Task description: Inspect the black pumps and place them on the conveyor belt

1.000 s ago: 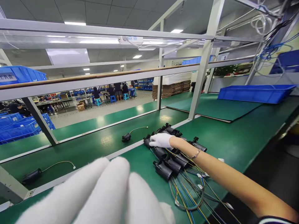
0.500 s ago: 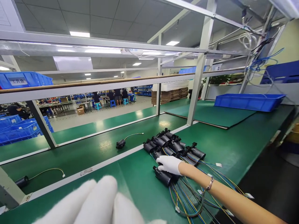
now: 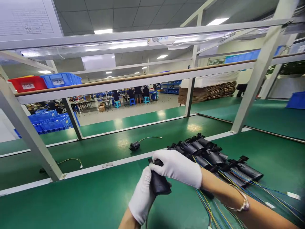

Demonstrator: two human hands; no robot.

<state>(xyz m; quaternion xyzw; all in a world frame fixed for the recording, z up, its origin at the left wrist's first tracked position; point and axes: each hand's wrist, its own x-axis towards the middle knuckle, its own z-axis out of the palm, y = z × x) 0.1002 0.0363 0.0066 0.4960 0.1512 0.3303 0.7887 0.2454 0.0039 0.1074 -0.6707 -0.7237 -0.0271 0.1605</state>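
Black cylindrical part (image 3: pixel 160 184) is held, head view, above the green worktop (image 3: pixel 95 200): its left side gripped by the gloved left hand (image 3: pixel 143 194), its top end by the gloved right hand (image 3: pixel 178 167). Similar black parts (image 3: pixel 213 156) are grouped at right, coloured wires (image 3: pixel 205 203) strewn below; one black unit (image 3: pixel 134 146) is seen beyond the white strip (image 3: pixel 133 158).

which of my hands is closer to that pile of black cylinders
Right. Your right hand is just left of the pile of black cylinders; your left hand is farther left, against the left side of the held cylinder.
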